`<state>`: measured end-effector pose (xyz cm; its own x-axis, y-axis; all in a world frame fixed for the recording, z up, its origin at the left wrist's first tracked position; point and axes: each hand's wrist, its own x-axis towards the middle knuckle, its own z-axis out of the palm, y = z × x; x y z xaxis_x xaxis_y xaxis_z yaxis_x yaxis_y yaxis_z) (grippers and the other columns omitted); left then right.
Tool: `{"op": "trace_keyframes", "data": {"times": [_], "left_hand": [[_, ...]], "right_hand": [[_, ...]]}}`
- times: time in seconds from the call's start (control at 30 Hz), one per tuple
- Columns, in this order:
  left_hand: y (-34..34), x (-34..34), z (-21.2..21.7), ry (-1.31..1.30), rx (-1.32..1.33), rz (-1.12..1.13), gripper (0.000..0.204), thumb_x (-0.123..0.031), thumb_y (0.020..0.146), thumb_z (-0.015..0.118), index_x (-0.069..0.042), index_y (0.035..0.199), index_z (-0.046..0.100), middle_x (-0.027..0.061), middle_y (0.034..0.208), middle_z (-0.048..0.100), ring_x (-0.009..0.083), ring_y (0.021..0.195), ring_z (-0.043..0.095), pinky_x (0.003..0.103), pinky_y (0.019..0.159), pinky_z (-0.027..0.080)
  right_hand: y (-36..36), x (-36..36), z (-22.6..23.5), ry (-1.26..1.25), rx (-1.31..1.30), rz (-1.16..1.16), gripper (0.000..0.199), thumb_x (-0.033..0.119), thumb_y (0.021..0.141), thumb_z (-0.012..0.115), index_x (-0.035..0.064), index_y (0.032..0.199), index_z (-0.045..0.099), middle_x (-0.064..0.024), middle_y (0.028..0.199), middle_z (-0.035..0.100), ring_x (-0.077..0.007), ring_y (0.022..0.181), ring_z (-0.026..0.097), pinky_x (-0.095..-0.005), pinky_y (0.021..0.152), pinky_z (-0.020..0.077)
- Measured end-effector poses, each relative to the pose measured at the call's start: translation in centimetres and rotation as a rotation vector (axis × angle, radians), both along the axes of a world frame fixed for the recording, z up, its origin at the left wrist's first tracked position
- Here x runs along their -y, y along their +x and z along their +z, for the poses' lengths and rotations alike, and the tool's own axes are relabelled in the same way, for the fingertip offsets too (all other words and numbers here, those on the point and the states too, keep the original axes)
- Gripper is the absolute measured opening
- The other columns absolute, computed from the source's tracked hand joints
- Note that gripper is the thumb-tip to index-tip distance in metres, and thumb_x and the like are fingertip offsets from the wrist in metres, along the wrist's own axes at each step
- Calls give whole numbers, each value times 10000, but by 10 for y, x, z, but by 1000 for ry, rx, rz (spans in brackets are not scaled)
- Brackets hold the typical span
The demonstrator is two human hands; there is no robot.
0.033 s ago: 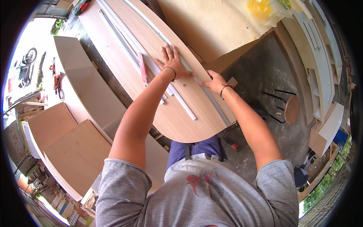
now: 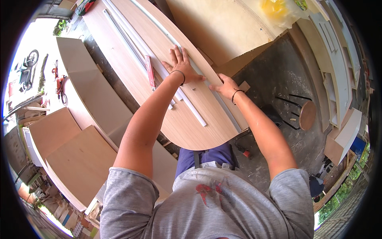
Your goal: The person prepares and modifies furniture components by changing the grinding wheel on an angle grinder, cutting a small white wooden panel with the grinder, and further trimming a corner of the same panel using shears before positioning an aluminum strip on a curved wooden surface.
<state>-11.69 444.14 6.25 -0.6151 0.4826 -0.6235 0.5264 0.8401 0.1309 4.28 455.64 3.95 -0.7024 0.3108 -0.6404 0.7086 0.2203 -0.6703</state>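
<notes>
A long pale wood-grain board with a rounded near end lies in front of me. My left hand rests flat on it with the fingers spread, touching a long light-grey strip that runs lengthwise near the right edge. My right hand is at that right edge, thumb over the top and fingers curled around the side; its fingertips are partly hidden. Several thin white strips lie left of my left hand. Among them is a red-handled tool, perhaps a cutter.
Left of the board stand a long grey panelled piece and brown wooden panels. A round-seated stool lies tipped on the dark floor at the right. Beyond my right hand is a large pale sheet with a yellow item in plastic.
</notes>
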Motion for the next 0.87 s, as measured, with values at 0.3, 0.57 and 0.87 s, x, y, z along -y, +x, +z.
{"op": "trace_keyframes", "data": {"times": [0.3,0.57,0.87], "left_hand": [[1,-2,-2,8,-24,-1,1417,-644,486,763,-17,1450,-65,204,1504,-166,336,1386,-200,661,1034,-20],[10,-7,3,-47,-96,2,1346,-618,545,749,-18,1452,-42,190,1510,-155,322,1393,-184,628,1058,-5],[46,20,-7,416,-165,-57,1167,-605,601,733,-63,1454,148,218,1515,10,344,1412,-20,611,1069,69]], "right_hand": [[33,-12,-26,108,-136,171,688,296,736,731,2,1289,447,-235,1189,566,-327,1123,545,-366,948,422],[45,12,17,157,11,51,714,320,773,681,-5,1330,373,-279,1192,539,-389,1130,520,-401,948,423],[143,-5,36,173,96,189,819,301,719,714,6,1375,323,-279,1261,491,-356,1200,475,-364,1006,378]]}}
